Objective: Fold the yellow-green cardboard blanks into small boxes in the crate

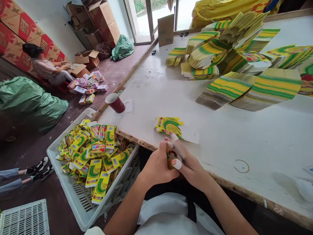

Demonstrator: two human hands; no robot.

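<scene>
Both my hands meet at the table's near edge around one small box, mostly hidden by the fingers. My left hand (160,163) is closed on the box from the left. My right hand (189,163), with white coverings on some fingertips, grips it from the right. Just beyond them, a few flat yellow-green cartons (168,125) lie on the white table (146,98). To the left, a white plastic crate (84,212) holds a heap of yellow-green boxes (94,168).
Stacks of flat cartons (227,85) cover the table's far right. A dark red mug (117,103) stands at the left edge. A rubber band (242,165) lies at right. Across the floor, a seated person (46,65) handles something beside pink boxes (89,85).
</scene>
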